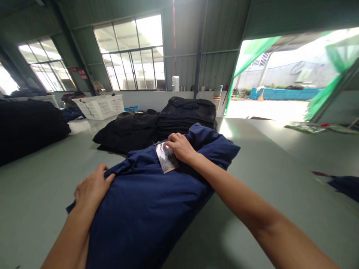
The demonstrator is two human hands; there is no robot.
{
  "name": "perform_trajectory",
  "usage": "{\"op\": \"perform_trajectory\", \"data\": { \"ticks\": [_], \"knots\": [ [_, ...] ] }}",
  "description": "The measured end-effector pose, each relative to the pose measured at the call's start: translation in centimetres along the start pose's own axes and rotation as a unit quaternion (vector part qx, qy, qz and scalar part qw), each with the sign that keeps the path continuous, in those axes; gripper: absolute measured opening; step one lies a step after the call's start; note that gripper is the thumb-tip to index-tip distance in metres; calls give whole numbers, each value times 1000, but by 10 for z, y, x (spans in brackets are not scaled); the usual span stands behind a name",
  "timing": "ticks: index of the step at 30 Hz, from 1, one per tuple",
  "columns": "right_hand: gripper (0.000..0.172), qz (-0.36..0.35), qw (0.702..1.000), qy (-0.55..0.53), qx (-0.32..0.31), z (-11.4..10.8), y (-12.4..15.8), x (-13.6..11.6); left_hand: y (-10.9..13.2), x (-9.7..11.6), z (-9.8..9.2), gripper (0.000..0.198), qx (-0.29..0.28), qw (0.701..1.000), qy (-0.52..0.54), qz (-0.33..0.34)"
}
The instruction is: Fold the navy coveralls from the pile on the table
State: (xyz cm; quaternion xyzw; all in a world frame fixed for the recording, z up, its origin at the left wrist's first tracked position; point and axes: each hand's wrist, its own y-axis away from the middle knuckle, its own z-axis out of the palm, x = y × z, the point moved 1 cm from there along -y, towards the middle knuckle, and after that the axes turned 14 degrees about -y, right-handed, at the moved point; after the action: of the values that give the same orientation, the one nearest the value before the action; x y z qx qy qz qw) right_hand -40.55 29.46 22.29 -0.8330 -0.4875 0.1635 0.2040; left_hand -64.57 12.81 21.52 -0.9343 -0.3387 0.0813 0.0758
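Note:
A navy blue garment (151,201) lies folded lengthwise on the pale green table (266,179). My left hand (92,188) grips the garment's left edge, fingers curled into the cloth. My right hand (181,146) rests near the garment's far end, fingers pinched on a paper hang tag (167,158) that lies on the cloth by the collar.
Stacks of black garments (168,119) sit just beyond the blue one. Another dark pile (28,127) lies at the far left, with a white plastic crate (99,106) behind. A dark blue piece (344,185) lies at the right edge. An open doorway with green netting is at the right.

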Motion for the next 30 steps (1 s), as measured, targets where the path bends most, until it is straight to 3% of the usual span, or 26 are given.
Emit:
{"op": "perform_trajectory", "data": {
  "ticks": [2,6,8,12,14,16,24,27,30],
  "knots": [
    [28,-2,999,-3,-43,-24,17,-12,3,-4,-2,44,-6,999,-38,15],
    [27,154,984,84,-26,-58,57,0,47,2,-13,43,38,994,-69,81],
    [34,207,972,103,-39,-58,71,20,84,22,-15,43,59,985,-52,151],
    [52,258,960,68,-81,-37,80,58,134,78,-7,45,116,977,-54,168],
    [56,277,955,42,-100,-25,80,70,134,96,1,49,99,975,-50,190],
    [59,294,948,20,-120,-15,80,77,122,102,11,53,54,976,-41,208],
    [70,363,910,-70,-188,32,76,82,68,81,61,52,-92,968,23,234],
    [66,360,911,-71,-190,33,74,80,65,81,60,52,-104,966,23,236],
    [55,320,933,-59,-154,18,82,73,73,82,44,53,-100,968,-3,231]
  ]
}}
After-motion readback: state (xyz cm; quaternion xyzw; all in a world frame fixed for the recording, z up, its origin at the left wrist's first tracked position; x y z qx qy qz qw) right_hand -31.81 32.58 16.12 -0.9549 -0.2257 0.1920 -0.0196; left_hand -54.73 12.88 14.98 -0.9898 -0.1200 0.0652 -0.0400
